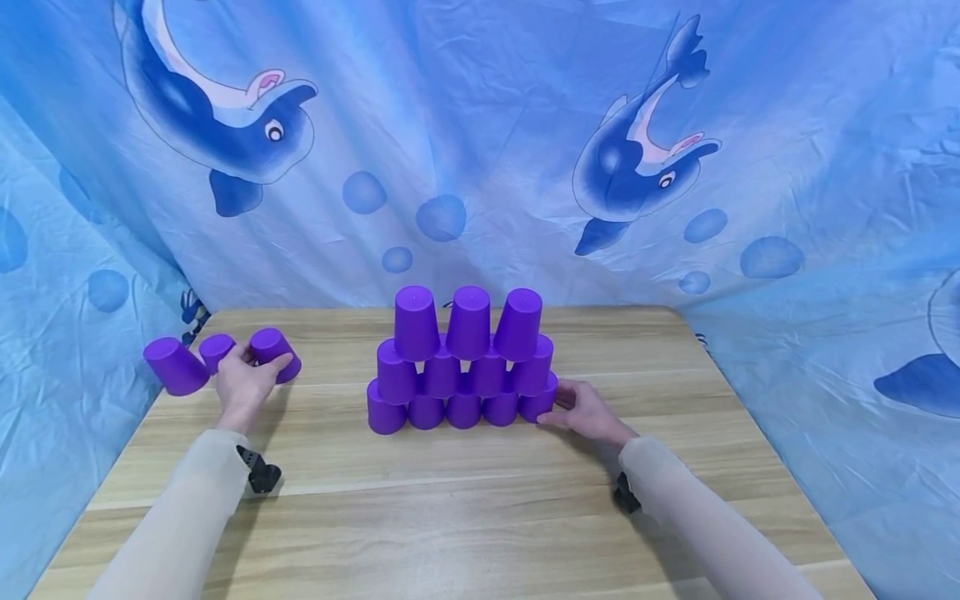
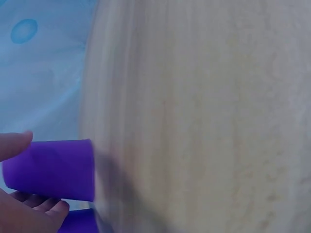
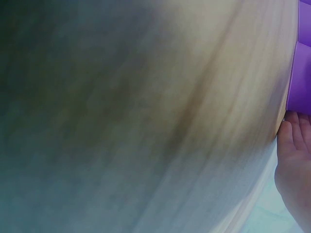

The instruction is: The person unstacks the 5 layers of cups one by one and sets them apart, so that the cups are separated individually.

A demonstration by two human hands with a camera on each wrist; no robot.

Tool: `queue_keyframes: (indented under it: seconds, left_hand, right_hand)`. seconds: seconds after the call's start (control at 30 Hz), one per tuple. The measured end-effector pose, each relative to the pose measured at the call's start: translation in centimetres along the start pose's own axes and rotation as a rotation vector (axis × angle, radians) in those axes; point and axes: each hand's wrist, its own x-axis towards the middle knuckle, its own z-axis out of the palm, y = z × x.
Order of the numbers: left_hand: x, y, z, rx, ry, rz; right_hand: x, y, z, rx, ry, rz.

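Observation:
Upside-down purple cups stand in three stacked rows, with three cups on top (image 1: pixel 469 323). My right hand (image 1: pixel 588 412) touches the right end cup (image 1: pixel 537 402) of the bottom row; in the right wrist view its fingers (image 3: pixel 297 133) lie against a purple cup (image 3: pixel 300 82). On the left, my left hand (image 1: pixel 243 385) has thumb and fingers around the rightmost (image 1: pixel 277 354) of three separate cups. The left wrist view shows that cup (image 2: pixel 51 170) between thumb and fingers, and part of another cup (image 2: pixel 80 222) below.
Beside the left hand are a middle cup (image 1: pixel 216 350) and a leftmost cup (image 1: pixel 176 367) near the left edge of the wooden table (image 1: pixel 450 533). A blue curtain (image 1: pixel 480 125) with dolphins hangs behind the table and along both sides.

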Motion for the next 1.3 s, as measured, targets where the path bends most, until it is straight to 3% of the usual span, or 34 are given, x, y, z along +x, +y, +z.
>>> queue_keyframes:
  seconds: [0.2, 0.4, 0.57, 0.73, 0.87, 1.3]
  left_hand:
    - [0.0, 1.6, -0.6, 0.026, 0.034, 0.078]
    - [0.2, 3.5, -1.3, -0.026, 0.059, 0.133]
    - [-1.0, 5.1, -1.1, -0.052, 0.059, 0.198]
    - [-2.3, 7.1, -0.1, -0.074, 0.067, 0.304]
    - [-3.3, 8.6, 0.9, -0.137, 0.029, 0.374]
    - [-7.5, 13.4, 3.1, -0.304, -0.153, 0.512]
  right_hand:
    - [-0.5, -1.8, 0.0, 0.006, -0.024, 0.002]
    - [-0.8, -2.9, 0.0, 0.017, -0.028, -0.006]
    - [-0.8, -2.9, 0.0, 0.020, -0.033, -0.010]
    - [-0.8, -2.9, 0.0, 0.013, -0.031, -0.010]
    - [-0.8, -2.8, 0.0, 0.008, -0.030, -0.012]
    - [-0.9, -3.0, -0.1, 0.006, -0.035, -0.011]
